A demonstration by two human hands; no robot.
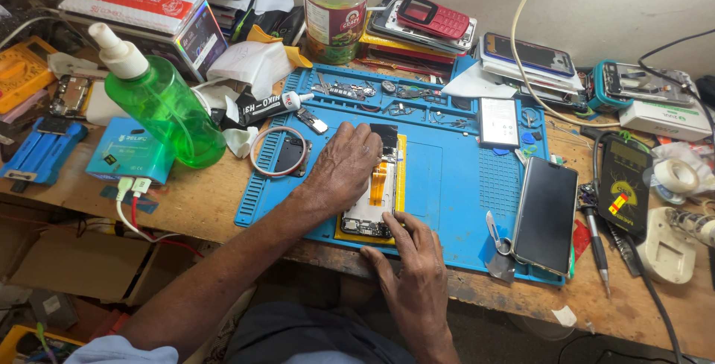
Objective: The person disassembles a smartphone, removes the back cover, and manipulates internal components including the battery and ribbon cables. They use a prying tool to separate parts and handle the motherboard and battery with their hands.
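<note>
My left hand (344,164) lies flat across the upper part of the opened phone (370,204), palm down, fingers loosely together and pressing it still rather than pinching anything. The phone sits near the front middle of the blue mat (447,178), on a yellow backing, its long axis running away from me, slightly tilted to the right at the top. My right hand (413,274) comes in from the near edge, so it is the nearer one to the phone's bottom end; its fingertips are pressed together right at the lower right corner, and they may be pinching a thin tool, though I cannot tell for sure. Inside the phone I see dark boards, bare metal and an orange ribbon cable (378,181) running lengthwise. The mat is soft, ribbed rubber with small trays along its far side. To the right lies a glossy black screen (545,215), flat and smooth, with tweezers (495,233) just beside it. A clear green bottle (160,99) stands at the left on the worn wooden surface (201,200).
</note>
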